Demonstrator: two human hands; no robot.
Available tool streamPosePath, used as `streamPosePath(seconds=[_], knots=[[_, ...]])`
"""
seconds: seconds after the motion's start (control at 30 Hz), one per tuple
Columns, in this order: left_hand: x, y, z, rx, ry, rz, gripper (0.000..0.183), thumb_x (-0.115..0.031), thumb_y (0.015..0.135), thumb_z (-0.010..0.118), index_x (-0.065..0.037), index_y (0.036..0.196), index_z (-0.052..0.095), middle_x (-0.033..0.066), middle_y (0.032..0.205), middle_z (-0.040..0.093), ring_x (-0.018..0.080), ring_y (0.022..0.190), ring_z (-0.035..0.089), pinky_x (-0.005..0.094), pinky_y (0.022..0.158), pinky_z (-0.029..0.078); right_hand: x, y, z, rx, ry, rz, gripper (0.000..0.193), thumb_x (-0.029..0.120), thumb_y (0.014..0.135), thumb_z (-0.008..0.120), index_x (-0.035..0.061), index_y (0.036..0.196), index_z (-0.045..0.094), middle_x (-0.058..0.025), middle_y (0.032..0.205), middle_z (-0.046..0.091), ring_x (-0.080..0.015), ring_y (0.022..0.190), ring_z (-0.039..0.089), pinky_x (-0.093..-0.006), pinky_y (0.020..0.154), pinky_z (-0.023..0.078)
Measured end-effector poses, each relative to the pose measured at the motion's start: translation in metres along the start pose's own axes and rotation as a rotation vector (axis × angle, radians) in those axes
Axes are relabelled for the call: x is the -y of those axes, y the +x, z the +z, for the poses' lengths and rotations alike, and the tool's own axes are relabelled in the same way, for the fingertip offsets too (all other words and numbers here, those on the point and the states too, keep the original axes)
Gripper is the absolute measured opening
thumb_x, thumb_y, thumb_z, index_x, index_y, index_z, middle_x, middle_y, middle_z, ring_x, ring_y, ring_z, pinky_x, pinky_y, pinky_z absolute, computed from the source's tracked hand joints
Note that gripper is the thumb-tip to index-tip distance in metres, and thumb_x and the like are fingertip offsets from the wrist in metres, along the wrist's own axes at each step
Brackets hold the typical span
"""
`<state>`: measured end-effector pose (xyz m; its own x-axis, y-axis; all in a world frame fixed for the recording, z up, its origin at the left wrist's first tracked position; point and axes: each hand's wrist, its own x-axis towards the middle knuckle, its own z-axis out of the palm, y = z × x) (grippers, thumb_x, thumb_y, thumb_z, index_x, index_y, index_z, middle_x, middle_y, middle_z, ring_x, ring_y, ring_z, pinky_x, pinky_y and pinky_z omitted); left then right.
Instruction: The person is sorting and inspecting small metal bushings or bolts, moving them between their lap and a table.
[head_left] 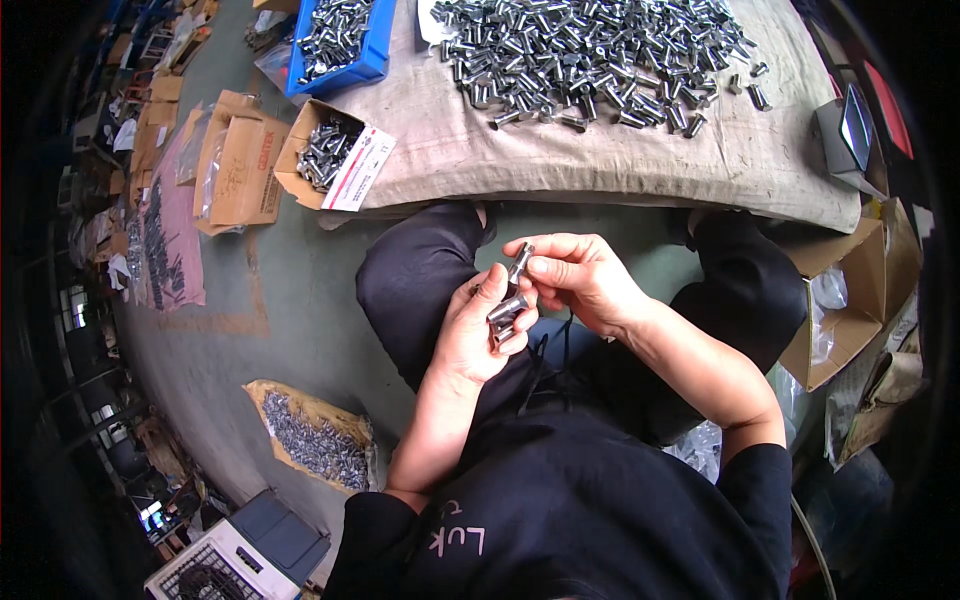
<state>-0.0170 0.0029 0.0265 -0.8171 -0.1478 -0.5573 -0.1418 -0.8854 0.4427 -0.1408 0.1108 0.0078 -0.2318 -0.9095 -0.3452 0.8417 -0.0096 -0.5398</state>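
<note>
My left hand [472, 328] is closed around several shiny bolt-like metal parts [508, 310], which lie across its palm and fingers. Between the thumb and fingers of my right hand [590, 280] is one more bolt-like metal part [520, 264], tilted and with its lower end close to the left fingers. Both hands are together above my lap, short of the table's near edge. Fingers partly hide the parts, so I cannot tell whether the raised one touches those below it. A large pile of similar loose metal parts [590, 60] covers the cloth-draped table [620, 165] ahead.
At the table's left stand a blue bin [372, 62] and a small carton [300, 165], both holding metal parts. An open carton [245, 165] is farther left. Small metal pieces fill a floor sack [315, 435]. Another open carton [845, 320] stands to the right, near a dark-screened device [848, 135].
</note>
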Motion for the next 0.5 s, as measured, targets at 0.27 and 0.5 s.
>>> streamPosePath(seconds=[0.27, 0.5], knots=[[0.002, 0.001, 0.0, 0.026, 0.015, 0.004, 0.04, -0.04, 0.09, 0.041, -0.002, 0.09, 0.054, 0.008, 0.076, 0.053, 0.0138, 0.057, 0.048, 0.018, 0.035, 0.034, 0.002, 0.001, -0.004, 0.002, 0.133, 0.052, 0.025, 0.019, 0.087, 0.052, 0.0, 0.101, 0.059, 0.0002, 0.07, 0.056, -0.0056, 0.056, 0.043, -0.0195, 0.048, 0.033], [-0.002, 0.001, 0.003, -0.012, 0.022, -0.018, 0.036, -0.037, 0.089, 0.044, -0.002, 0.09, 0.051, 0.0064, 0.073, 0.052, 0.0137, 0.056, 0.048, 0.0177, 0.034, 0.032, 0.001, 0.004, -0.002, -0.012, 0.151, 0.071, 0.027, 0.021, 0.083, 0.057, -0.0005, 0.098, 0.058, -0.003, 0.068, 0.055, -0.0089, 0.055, 0.045, -0.0214, 0.048, 0.035]])
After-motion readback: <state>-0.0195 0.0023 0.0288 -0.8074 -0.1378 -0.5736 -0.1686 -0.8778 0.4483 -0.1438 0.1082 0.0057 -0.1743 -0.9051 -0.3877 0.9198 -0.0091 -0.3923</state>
